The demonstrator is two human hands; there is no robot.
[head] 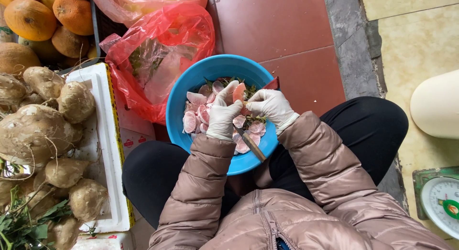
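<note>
Both hands wear white gloves and meet over a blue plastic bowl (191, 82) resting on my lap. My left hand (221, 114) and my right hand (271, 106) together pinch a pink citrus segment (239, 92) above the bowl. Several peeled pink segments (196, 118) and bits of green leaf lie inside the bowl. A knife with a wooden handle (252, 146) slants down to the right between my wrists. Its blade is hidden under my left hand, and I cannot tell which hand holds it.
A red plastic bag (158, 54) with peel scraps lies left of the bowl. A white foam box (103, 135) of brown root tubers (36, 130) stands at the left, with orange fruits (31, 18) behind. A weighing scale (442, 200) sits at lower right.
</note>
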